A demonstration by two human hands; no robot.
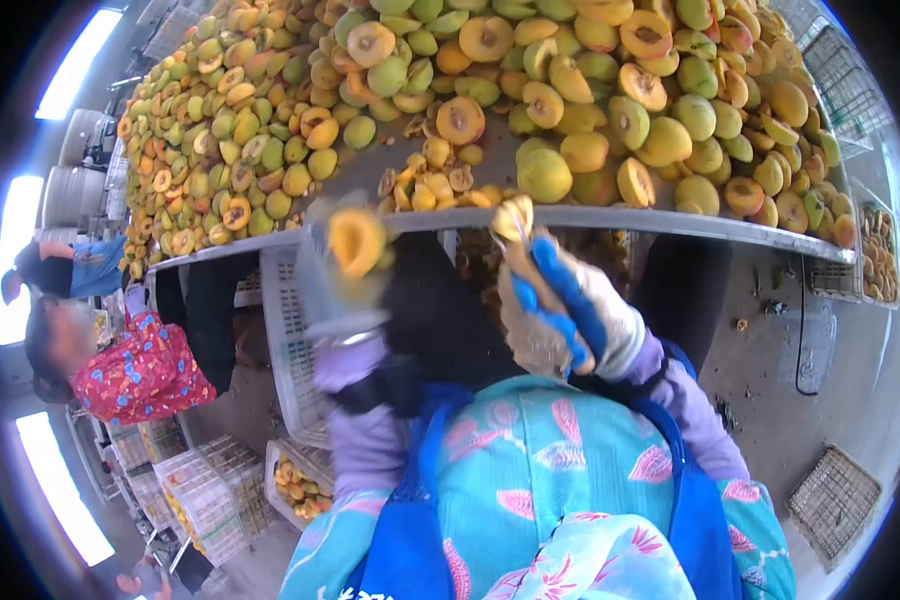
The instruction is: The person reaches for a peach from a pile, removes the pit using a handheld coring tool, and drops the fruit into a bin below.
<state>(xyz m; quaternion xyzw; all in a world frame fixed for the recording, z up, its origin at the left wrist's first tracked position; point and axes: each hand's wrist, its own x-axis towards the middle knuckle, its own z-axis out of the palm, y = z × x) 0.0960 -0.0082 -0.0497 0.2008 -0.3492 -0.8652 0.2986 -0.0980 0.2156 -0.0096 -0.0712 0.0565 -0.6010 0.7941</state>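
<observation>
My right hand, in a white and blue glove, is closed on the handle of a pitting tool. A small yellowish piece sits at the tool's tip, by the table's front edge. My left hand, gloved and smeared by motion, holds a halved fruit with its hollow cut face showing. Beyond both hands, halved green and orange fruits are heaped on the metal table. Small orange pieces and pits lie in a little pile near the edge.
A white plastic crate stands below the table beside my left arm. Another person in a red patterned top is at the far left. Stacked crates are at lower left, and an empty-looking crate lies on the floor at right.
</observation>
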